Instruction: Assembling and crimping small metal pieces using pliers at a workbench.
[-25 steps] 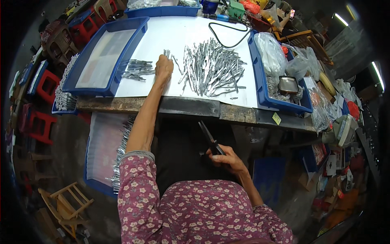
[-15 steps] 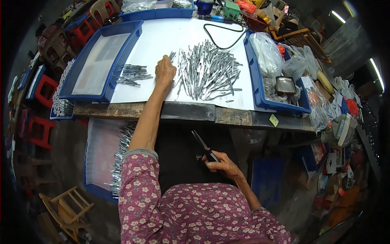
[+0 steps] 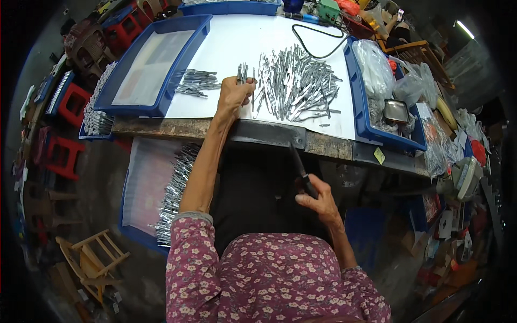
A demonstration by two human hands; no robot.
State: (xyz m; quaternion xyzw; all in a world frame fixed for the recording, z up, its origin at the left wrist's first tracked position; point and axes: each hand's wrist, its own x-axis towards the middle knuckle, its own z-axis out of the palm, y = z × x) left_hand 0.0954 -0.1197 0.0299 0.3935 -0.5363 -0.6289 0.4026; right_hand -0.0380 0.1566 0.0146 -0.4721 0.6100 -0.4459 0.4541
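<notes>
My left hand [image 3: 233,94] is closed around a small bunch of thin silvery metal pieces [image 3: 243,72] above the table's near part. Their ends stick up past the fingers. Just right of it spreads a large heap of the same slim metal pieces [image 3: 293,86]; a smaller pile [image 3: 197,82] lies to the left. Below the table edge, my right hand [image 3: 320,203] grips a tool that looks like long-nosed pliers [image 3: 302,171], with dark handles and a narrow tip pointing up. Motion blurs its tip.
A blue tray [image 3: 203,32] lined with a pale sheet stands on the left. At the right, another blue tray [image 3: 360,110] holds plastic bags and a metal dish [image 3: 396,111]. A black cord loop [image 3: 318,55] lies behind the heap. Below the table's left is a lower tray [image 3: 141,185] with more metal pieces.
The view has shifted. My left hand has turned and now holds a bunch of metal pieces upright beside the big heap. My right hand has risen with the pliers toward the table edge.
</notes>
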